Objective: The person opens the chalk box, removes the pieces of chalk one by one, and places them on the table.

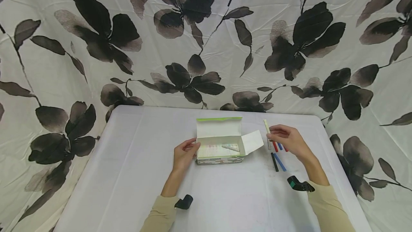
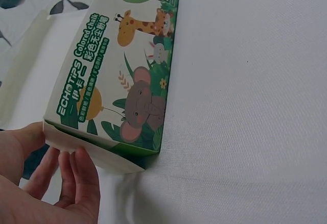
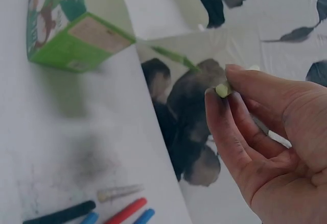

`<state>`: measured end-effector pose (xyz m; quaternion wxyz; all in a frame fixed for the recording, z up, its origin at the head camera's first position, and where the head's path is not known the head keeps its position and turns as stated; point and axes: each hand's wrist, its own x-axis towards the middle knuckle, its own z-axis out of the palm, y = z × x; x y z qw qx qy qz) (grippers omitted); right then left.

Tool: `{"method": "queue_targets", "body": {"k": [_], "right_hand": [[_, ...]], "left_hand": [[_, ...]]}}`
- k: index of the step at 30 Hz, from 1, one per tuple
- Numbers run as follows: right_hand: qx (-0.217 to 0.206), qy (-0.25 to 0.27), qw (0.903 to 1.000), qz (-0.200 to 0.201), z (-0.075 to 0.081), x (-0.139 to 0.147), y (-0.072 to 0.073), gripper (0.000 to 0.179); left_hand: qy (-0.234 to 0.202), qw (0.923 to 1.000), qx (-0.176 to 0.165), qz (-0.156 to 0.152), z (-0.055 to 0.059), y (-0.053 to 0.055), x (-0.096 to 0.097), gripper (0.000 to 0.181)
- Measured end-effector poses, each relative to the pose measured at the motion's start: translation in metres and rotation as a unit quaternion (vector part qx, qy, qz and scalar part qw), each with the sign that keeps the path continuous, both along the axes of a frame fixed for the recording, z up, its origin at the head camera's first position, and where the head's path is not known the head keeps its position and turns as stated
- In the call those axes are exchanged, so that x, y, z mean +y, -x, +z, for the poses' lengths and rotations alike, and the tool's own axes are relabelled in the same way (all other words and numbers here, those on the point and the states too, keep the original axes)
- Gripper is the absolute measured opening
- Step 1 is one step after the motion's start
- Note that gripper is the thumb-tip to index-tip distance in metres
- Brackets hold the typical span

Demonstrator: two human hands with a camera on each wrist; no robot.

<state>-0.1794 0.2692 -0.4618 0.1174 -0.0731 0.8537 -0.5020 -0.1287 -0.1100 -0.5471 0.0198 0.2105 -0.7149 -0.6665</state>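
An open chalk box (image 1: pixel 220 160), printed with cartoon animals and "Colored chalk", sits on the white table with its lid raised. My left hand (image 1: pixel 185 155) is at the box's left end; in the left wrist view its thumb and fingers (image 2: pixel 84 175) pinch the end flap (image 2: pixel 92 150). Inside the box lies a pale stick (image 1: pixel 230 148). Right of the box, my right hand (image 1: pixel 288 140) pinches a pale yellow chalk stick (image 1: pixel 266 126) between thumb and fingertips, above the table; the right wrist view shows the chalk's round end (image 3: pixel 223 90).
Below the right hand lie several slim coloured sticks, among them a black one (image 1: pixel 274 162), a blue one (image 1: pixel 280 162) and a red one (image 1: pixel 275 146). The box's right side flap (image 1: pixel 252 141) sticks outward. A flowered cloth (image 1: pixel 193 46) hangs behind the table (image 1: pixel 135 174).
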Motion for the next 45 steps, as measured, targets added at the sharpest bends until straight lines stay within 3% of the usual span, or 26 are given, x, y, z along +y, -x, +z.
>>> {"method": "queue_targets", "body": {"k": [12, 27, 36, 45], "right_hand": [[-0.019, -0.030, 0.9982, -0.048, -0.027, 0.034, -0.013, 0.055], [-0.083, -0.057, 0.9912, -0.085, -0.070, 0.070, -0.035, 0.064], [-0.075, -0.067, 0.9917, -0.080, -0.091, 0.082, -0.047, 0.051], [-0.025, -0.139, 0.9887, -0.051, -0.091, 0.079, -0.047, 0.037]], "left_hand": [[0.004, 1.0000, -0.002, 0.001, -0.002, 0.001, 0.000, 0.034], [0.003, 1.0000, 0.001, -0.002, -0.001, 0.000, 0.000, 0.035], [0.000, 1.0000, 0.003, -0.002, -0.002, 0.000, 0.000, 0.035], [0.001, 1.0000, -0.001, 0.001, -0.003, 0.000, -0.001, 0.035]]}}
